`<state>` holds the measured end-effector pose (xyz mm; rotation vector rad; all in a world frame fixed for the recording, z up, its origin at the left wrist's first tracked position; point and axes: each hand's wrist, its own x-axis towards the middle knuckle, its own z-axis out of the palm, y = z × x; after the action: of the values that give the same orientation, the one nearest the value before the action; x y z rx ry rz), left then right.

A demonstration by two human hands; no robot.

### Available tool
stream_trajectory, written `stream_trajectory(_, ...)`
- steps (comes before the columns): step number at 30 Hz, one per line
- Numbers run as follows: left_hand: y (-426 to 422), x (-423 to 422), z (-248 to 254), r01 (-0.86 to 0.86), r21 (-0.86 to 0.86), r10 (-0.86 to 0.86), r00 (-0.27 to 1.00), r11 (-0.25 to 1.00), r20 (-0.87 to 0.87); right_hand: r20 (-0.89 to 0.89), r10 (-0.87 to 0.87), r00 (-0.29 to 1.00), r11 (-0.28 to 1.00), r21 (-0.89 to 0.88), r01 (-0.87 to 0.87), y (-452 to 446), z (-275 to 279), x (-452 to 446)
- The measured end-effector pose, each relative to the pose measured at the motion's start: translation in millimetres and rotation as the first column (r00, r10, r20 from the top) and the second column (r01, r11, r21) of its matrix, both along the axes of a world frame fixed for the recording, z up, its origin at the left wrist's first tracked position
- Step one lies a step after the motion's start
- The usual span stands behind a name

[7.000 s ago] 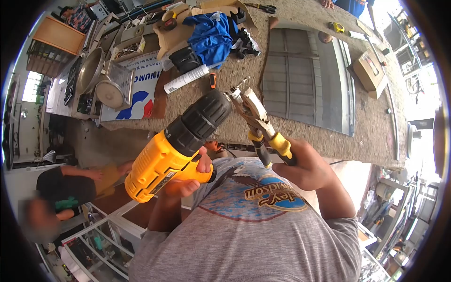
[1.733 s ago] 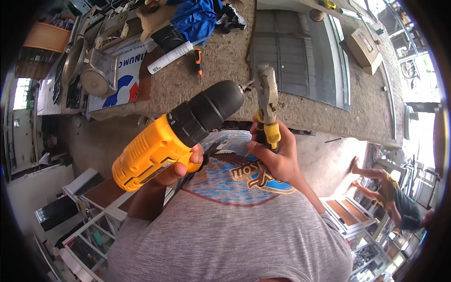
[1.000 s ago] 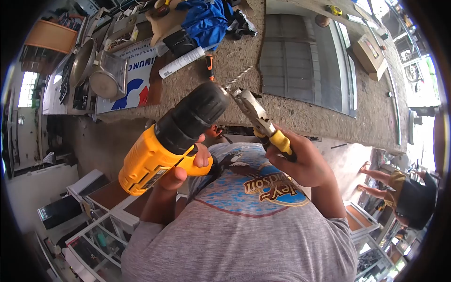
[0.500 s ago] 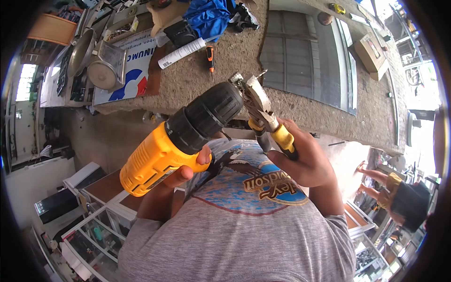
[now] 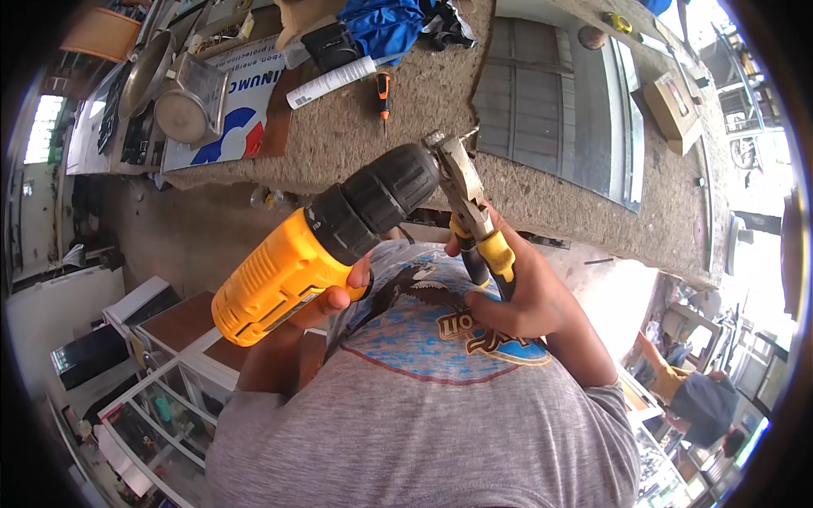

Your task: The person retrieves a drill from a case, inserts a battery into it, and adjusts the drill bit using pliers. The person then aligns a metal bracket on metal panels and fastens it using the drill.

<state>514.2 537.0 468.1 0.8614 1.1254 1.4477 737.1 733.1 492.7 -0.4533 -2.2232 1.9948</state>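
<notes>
Holding pliers point(image 5: 464, 179) beside the drill chuck point(image 5: 402, 179)
Your left hand point(image 5: 328, 306) is gripping the drill point(image 5: 273, 275), your right hand point(image 5: 527, 295) the pliers.

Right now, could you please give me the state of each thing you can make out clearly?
Yellow drill: held in the left hand; whether it is spinning, unclear
Pliers: held in the right hand, head by the drill's front; open or clamped, unclear
Screwdriver: lying on the bench
White cartridge: lying on its side
Blue cloth: crumpled
Reflective panel: lying flat
</notes>
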Motion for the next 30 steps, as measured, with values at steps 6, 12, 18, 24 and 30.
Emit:
stream_trajectory(6,-2,5,2,-0.079,0.023,0.079,0.997,0.997,-0.014,-0.099,-0.068,0.993,0.991,-0.125,0.055,-7,-12,-5)
stream_trajectory(12,4,12,7,-0.079,0.068,0.072,0.993,0.995,0.094,-0.036,-0.096,0.995,0.990,-0.106,0.092,-8,-3,-7)
stream_trajectory(18,9,14,5,-0.088,0.079,0.077,0.989,0.993,0.128,-0.072,-0.265,0.961,0.963,-0.071,0.260,-18,-4,-9)
stream_trajectory(24,12,18,6,-0.096,0.053,0.090,0.989,0.994,0.118,-0.030,-0.364,0.931,0.928,-0.098,0.360,-22,-4,-8)
stream_trajectory(30,13,19,6,-0.103,0.075,0.095,0.990,0.992,0.109,-0.030,-0.416,0.909,0.901,-0.147,0.407,-23,-4,-6)
